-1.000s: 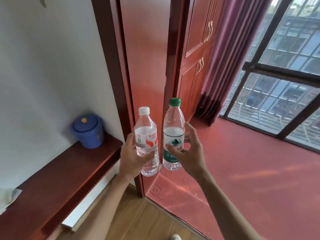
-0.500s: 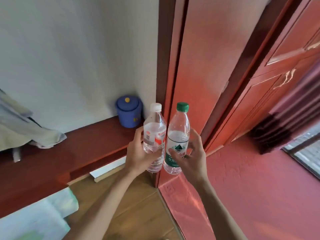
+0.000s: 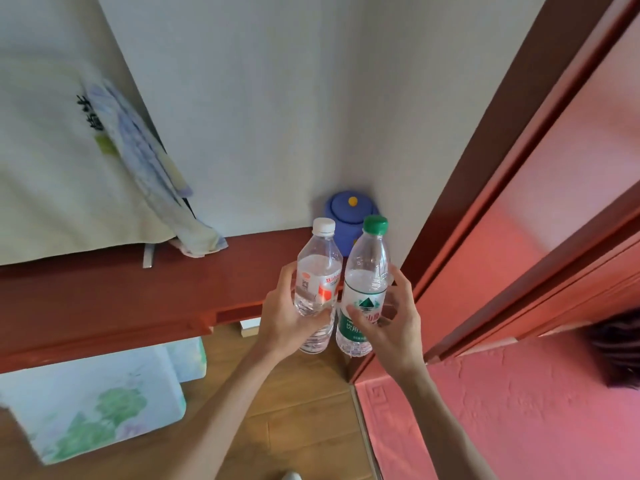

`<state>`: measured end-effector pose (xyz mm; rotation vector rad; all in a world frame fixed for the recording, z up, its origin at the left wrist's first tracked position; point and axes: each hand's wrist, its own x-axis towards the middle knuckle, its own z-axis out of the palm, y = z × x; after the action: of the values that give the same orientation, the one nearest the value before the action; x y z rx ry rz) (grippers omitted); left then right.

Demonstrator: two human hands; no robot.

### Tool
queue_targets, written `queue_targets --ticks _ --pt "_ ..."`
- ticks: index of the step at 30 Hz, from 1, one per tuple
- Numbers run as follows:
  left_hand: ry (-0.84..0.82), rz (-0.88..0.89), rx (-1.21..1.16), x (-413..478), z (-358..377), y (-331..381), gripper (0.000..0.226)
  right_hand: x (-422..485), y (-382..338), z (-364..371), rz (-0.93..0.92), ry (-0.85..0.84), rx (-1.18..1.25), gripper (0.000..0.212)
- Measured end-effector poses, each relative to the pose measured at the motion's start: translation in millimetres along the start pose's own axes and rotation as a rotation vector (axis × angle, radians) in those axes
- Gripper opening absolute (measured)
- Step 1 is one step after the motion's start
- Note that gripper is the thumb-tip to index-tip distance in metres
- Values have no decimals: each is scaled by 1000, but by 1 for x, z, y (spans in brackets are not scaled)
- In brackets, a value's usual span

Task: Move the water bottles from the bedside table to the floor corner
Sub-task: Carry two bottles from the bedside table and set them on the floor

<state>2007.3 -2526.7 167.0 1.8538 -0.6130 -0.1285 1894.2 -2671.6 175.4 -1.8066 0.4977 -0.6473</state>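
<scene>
Head view. My left hand (image 3: pixel 287 323) holds the white-capped bottle (image 3: pixel 317 271). Its fingers (image 3: pixel 284 276) curl round the far side of the label and the thumb lies across the front below it. My right hand (image 3: pixel 394 327) holds the green-capped bottle (image 3: pixel 367 271) the same way, thumb on the green label and the other fingers wrapped round the right side. Both bottles are off the ground, close to upright, each leaning a little to the right. They stand side by side at chest level of the frame, bodies just beside each other; I cannot tell whether they touch. Both are clear and hold water.

Directly behind the caps sits a blue lidded pot (image 3: pixel 341 211) on the right end of a dark red wooden ledge (image 3: pixel 104 299), in the corner where the white wall (image 3: pixel 259 98) meets a red wardrobe panel (image 3: pixel 554 168). A pale cloth (image 3: pixel 52 185) hangs over the ledge at left. Below the bottles is wood floor (image 3: pixel 294 410), with red carpet (image 3: pixel 519 410) to the right. A floral-printed white item (image 3: pixel 97 403) lies on the floor under the ledge.
</scene>
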Motion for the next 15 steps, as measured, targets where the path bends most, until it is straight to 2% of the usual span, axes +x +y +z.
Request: queue_targets --ticks 8,15 --pt "50 -57 3 -6 -16 -21 75 2 8 17 3 -61 -28 82" --pt "107 -94 111 -13 -3 -27 79 17 29 12 17 -160 -43 81"
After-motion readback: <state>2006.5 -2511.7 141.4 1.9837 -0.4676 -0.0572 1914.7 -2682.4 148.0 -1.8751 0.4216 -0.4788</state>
